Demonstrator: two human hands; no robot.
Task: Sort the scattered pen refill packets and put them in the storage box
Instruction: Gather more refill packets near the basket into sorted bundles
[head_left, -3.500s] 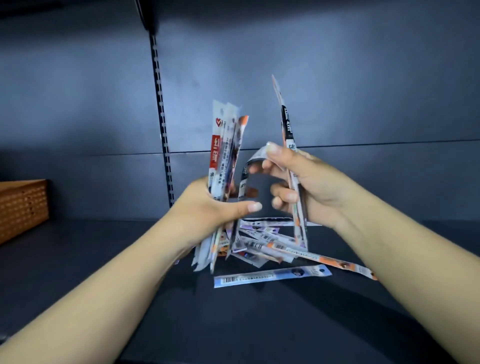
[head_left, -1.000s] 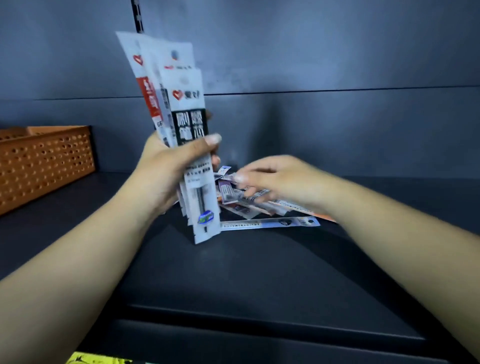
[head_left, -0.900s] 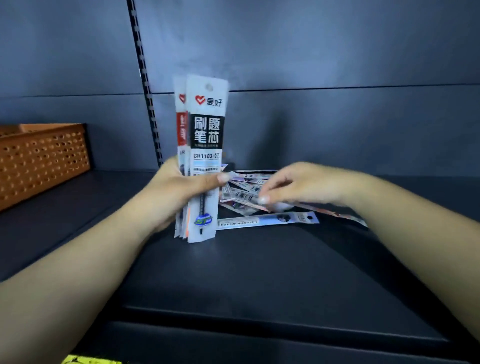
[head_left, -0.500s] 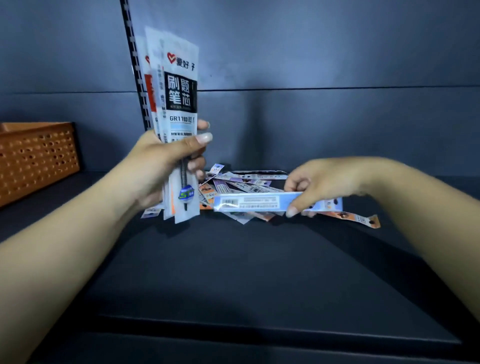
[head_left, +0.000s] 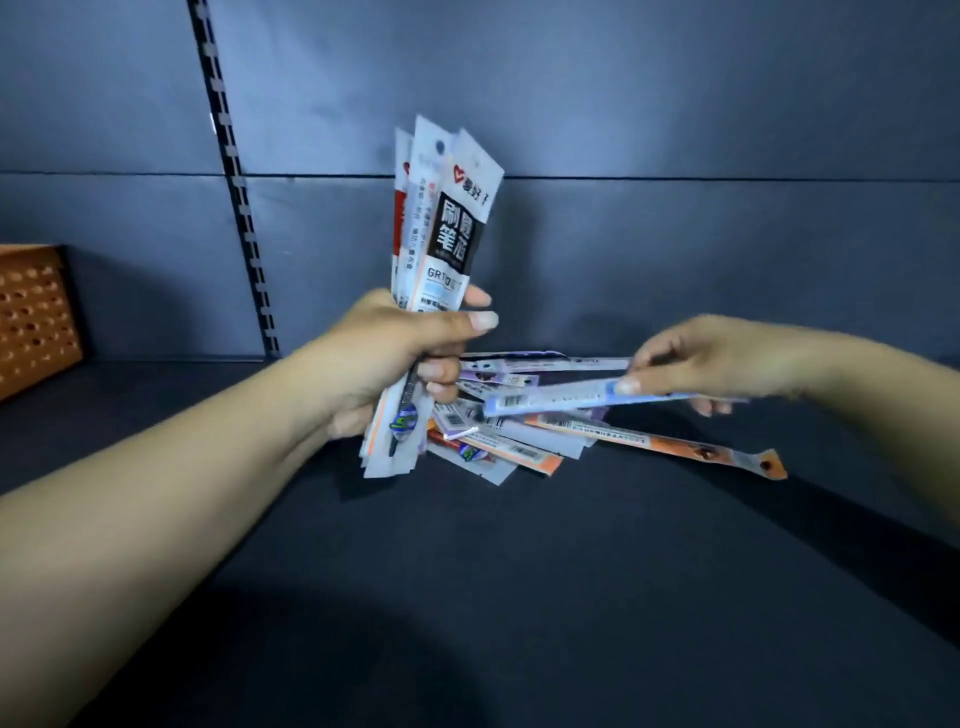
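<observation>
Toward the back of the dark matte shelf (head_left: 519, 597), near its middle, lies a loose pile of flat plastic pen refill packets (head_left: 511, 439), fanned with their long axes running mostly left to right; one orange-ended packet (head_left: 675, 449) trails out toward the shelf's right side. Just above the pile's left end, the left hand (head_left: 384, 364) is clenched round an upright bundle of white, black and red packets (head_left: 441, 244), its long axis vertical. The right hand (head_left: 706, 364) hovers over the pile's right end, its fingers (head_left: 626, 385) pinching a pale blue packet (head_left: 566, 399) that lies horizontal, its free barcode end pointing at the left hand and stopping just short of it. Joining it to the bundle likely means turning that horizontal axis upright. An orange perforated storage box (head_left: 36, 322) stands at the shelf's far left edge, well apart and nearer the left hand.
</observation>
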